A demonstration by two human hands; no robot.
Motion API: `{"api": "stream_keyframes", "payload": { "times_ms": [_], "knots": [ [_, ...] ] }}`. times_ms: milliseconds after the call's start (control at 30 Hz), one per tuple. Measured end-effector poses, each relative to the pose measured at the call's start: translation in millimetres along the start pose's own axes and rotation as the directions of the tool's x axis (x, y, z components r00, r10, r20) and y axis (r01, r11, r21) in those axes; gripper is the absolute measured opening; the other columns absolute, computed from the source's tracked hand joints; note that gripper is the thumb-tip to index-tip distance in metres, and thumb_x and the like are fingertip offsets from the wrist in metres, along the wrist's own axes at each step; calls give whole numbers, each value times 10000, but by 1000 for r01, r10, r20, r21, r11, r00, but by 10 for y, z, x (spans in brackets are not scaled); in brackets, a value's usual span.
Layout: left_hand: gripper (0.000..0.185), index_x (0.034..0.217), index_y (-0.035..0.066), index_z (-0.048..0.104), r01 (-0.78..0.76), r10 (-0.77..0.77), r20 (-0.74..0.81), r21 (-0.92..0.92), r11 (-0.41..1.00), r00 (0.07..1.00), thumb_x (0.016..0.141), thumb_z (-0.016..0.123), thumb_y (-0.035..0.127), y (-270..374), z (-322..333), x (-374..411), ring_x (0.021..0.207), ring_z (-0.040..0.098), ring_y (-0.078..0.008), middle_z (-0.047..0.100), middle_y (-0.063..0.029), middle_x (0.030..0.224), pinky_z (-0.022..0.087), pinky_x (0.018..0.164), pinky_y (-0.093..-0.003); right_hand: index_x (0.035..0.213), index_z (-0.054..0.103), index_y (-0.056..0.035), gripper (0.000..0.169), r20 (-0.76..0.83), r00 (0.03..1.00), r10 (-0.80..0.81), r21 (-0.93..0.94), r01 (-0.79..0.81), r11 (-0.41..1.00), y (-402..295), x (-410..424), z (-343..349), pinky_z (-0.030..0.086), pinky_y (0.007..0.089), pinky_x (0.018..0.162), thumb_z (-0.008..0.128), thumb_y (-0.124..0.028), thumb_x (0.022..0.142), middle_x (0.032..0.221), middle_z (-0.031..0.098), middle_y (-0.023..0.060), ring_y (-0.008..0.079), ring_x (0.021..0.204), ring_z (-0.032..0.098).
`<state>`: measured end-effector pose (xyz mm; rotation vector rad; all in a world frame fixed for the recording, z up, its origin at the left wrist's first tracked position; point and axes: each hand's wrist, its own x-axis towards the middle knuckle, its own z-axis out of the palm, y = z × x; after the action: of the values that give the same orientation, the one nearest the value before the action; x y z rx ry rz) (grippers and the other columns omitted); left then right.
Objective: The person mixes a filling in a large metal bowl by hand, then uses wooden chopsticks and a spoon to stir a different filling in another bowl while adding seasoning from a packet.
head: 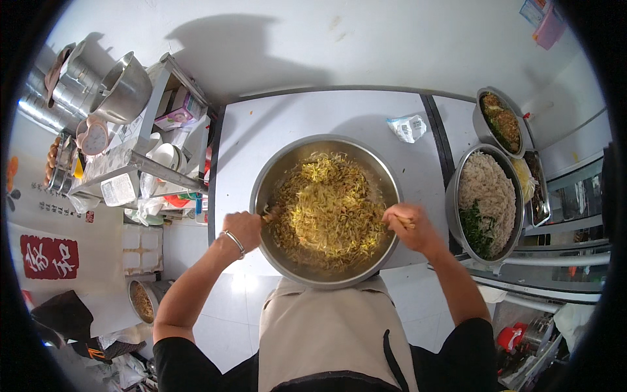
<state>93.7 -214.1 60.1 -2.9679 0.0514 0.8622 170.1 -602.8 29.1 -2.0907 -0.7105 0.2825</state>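
Note:
In front of my body is a large stainless steel bowl, its near edge close to my beige apron. It holds a shredded mixture, with yellow strips among brownish pieces; the middle is blurred. My left hand, with a silver bangle at the wrist, is closed at the bowl's left rim; its fingertips are hard to make out. Over the right rim, my right hand is blurred and closed around what looks like a pale wooden handle. Whatever lies beyond the handle is hidden in the mixture.
The bowl rests on a white table, a crumpled packet behind it. At right stand a bowl of pale mince and chopped greens and a smaller filled bowl. A shelf rack with pots and dishes flanks the left side.

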Motion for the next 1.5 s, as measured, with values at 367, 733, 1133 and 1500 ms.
{"api": "stream_keyframes", "payload": {
  "times_ms": [367,733,1133,1500],
  "knots": [
    [311,768,107,728,-22,21,-25,-27,999,999,864,528,326,-84,-119,68,740,683,-342,681,-175,748,552,712,-456,818,639,-3,163,104,992,77,-17,-75,997,-275,87,21,499,320,569,523,-85,897,677,624,100,184,637,651],
    [262,773,72,748,-204,191,-73,-420,884,979,833,579,263,88,-117,36,617,668,-316,672,-169,684,542,621,-419,860,630,4,164,-116,986,123,384,-70,921,-464,209,176,502,266,584,502,-60,939,774,625,52,115,664,634],
    [153,722,85,715,-199,206,-49,117,973,977,781,588,146,402,-299,-413,682,700,-311,690,-156,708,526,566,-413,956,639,-48,118,296,924,-242,-252,320,913,-495,-234,171,522,404,684,586,-62,852,870,608,115,298,796,625],
    [139,783,72,726,-171,171,11,109,979,985,778,609,146,911,46,-183,760,713,-295,706,-156,770,555,655,-413,1120,631,-78,260,148,977,-153,-404,201,892,324,70,-362,530,427,786,542,-42,879,1022,647,153,325,938,641]
  ]
}}
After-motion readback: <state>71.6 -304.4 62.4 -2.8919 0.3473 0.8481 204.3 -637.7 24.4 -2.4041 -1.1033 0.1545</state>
